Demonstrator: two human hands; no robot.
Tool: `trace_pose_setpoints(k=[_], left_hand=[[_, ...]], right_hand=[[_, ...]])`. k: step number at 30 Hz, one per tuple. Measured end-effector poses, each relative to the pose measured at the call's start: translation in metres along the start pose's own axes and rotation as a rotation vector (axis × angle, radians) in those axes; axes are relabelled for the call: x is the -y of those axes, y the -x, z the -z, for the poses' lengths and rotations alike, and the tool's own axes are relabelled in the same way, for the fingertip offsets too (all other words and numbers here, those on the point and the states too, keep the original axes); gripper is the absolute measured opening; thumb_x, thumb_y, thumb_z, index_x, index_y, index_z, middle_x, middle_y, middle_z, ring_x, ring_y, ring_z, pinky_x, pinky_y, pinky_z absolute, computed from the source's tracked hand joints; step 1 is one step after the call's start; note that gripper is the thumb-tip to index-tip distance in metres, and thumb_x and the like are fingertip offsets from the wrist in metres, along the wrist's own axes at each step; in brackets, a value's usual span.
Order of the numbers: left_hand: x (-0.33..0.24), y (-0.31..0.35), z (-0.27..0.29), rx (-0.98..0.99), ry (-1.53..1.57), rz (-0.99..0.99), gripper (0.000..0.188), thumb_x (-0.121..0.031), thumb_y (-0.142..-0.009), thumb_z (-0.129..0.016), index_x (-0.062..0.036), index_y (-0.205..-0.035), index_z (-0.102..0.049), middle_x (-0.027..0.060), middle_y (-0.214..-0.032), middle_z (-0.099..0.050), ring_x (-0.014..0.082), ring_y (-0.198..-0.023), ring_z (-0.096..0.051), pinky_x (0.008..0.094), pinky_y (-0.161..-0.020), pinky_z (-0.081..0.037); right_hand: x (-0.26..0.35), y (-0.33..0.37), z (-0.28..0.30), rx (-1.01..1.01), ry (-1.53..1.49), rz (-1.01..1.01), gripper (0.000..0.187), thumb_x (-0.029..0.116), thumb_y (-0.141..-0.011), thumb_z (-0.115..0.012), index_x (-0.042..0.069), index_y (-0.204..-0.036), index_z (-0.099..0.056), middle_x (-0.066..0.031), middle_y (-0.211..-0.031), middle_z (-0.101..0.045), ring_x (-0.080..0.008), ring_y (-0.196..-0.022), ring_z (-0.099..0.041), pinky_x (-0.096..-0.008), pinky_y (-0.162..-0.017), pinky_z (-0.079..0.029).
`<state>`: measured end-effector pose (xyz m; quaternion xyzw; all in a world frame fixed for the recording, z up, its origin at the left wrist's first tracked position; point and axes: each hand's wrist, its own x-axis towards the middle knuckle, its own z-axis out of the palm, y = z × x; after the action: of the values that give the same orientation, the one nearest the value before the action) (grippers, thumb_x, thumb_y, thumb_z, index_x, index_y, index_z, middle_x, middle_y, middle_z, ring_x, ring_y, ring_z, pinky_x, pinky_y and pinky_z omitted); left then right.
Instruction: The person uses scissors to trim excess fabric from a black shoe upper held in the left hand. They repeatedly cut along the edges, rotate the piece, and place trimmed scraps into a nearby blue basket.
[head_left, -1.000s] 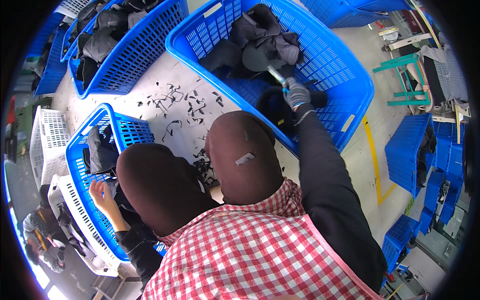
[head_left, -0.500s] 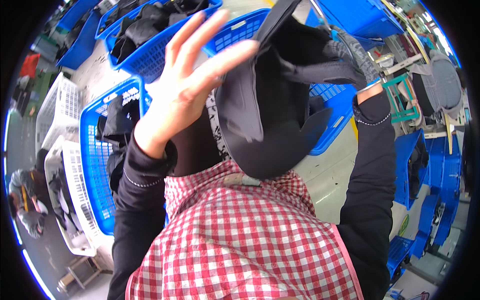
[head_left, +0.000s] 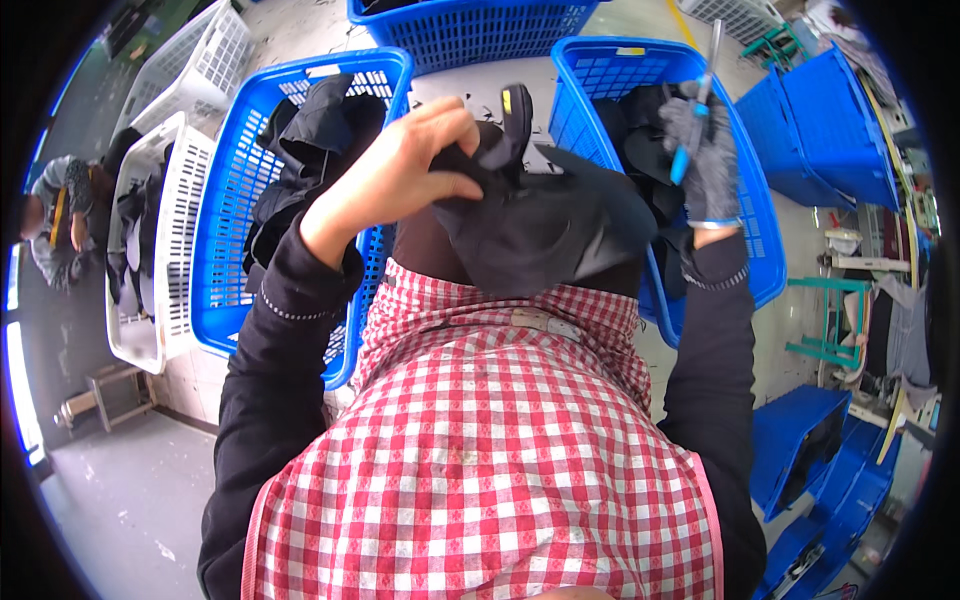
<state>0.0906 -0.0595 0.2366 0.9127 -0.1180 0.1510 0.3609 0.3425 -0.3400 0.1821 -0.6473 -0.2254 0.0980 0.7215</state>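
A dark, cap-like piece of sewn black fabric [head_left: 540, 225] hangs over my lap, with a stiff curved edge on its right side. My left hand [head_left: 415, 165], bare, pinches its left end between thumb and fingers. A black strap with a small yellow mark [head_left: 515, 125] stands up from it. My right hand [head_left: 705, 160], in a grey knitted glove, is closed around a slim tool with a blue handle and a long metal shaft [head_left: 688, 150]. That hand is over the right blue basket [head_left: 765, 255], apart from the fabric piece.
On my left, another blue basket [head_left: 215, 230] holds black fabric pieces [head_left: 315, 140]. Beyond it stands a white basket [head_left: 180, 250]. Another blue basket [head_left: 480, 40] is ahead, and blue crates [head_left: 820, 130] are at the right. A person [head_left: 70, 205] works at the far left.
The fabric piece has dropped lower, over my lap. My left hand has gone from spread fingers to pinching it. My right hand has come away from the piece, and the view has shifted.
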Motion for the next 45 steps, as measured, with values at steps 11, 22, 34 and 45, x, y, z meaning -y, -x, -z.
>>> trace_pose_setpoints(k=[11, 22, 34, 45], left_hand=[[0.001, -0.051, -0.043, -0.388, -0.032, 0.190, 0.032, -0.003, -0.077, -0.084, -0.0010, -0.090, -0.055, 0.0063, -0.083, -0.052, 0.0209, -0.076, -0.054, 0.0304, -0.074, -0.047], [0.016, -0.049, -0.053, 0.118, 0.093, 0.009, 0.031, 0.000, -0.071, -0.082, -0.0058, -0.096, -0.064, 0.0062, -0.103, -0.058, 0.0259, -0.105, -0.056, 0.0356, -0.096, -0.043], [-0.010, -0.041, -0.129, 0.109, 0.019, -0.153, 0.025, -0.019, -0.072, -0.084, -0.0091, -0.093, -0.074, 0.0028, -0.092, -0.064, 0.0223, -0.095, -0.063, 0.0362, -0.085, -0.040], [0.008, -0.064, -0.125, 0.165, 0.474, 0.204, 0.016, -0.007, -0.090, -0.076, 0.0031, -0.102, -0.073, 0.0059, -0.087, -0.070, 0.0114, -0.081, -0.066, 0.0277, -0.076, -0.053]], right_hand=[[0.014, 0.111, 0.001, -0.032, -0.794, -0.390, 0.033, 0.006, -0.100, -0.068, 0.004, -0.133, -0.062, -0.0128, -0.106, -0.070, -0.0128, -0.082, -0.065, -0.0235, -0.070, -0.053], [0.031, 0.118, 0.006, 0.041, -0.094, -0.346, 0.031, 0.010, -0.101, -0.068, 0.002, -0.130, -0.062, -0.0033, -0.104, -0.060, -0.0092, -0.091, -0.061, -0.0211, -0.076, -0.052], [0.018, 0.213, -0.016, -0.165, -0.502, -0.735, 0.025, 0.019, -0.103, -0.067, 0.006, -0.124, -0.064, -0.0050, -0.099, -0.067, -0.0092, -0.078, -0.064, -0.0219, -0.068, -0.053], [-0.033, 0.219, -0.025, 0.026, 0.078, -0.429, 0.047, 0.010, -0.091, -0.081, 0.006, -0.132, -0.059, -0.0060, -0.106, -0.067, -0.0138, -0.091, -0.064, -0.0317, -0.083, -0.055]])
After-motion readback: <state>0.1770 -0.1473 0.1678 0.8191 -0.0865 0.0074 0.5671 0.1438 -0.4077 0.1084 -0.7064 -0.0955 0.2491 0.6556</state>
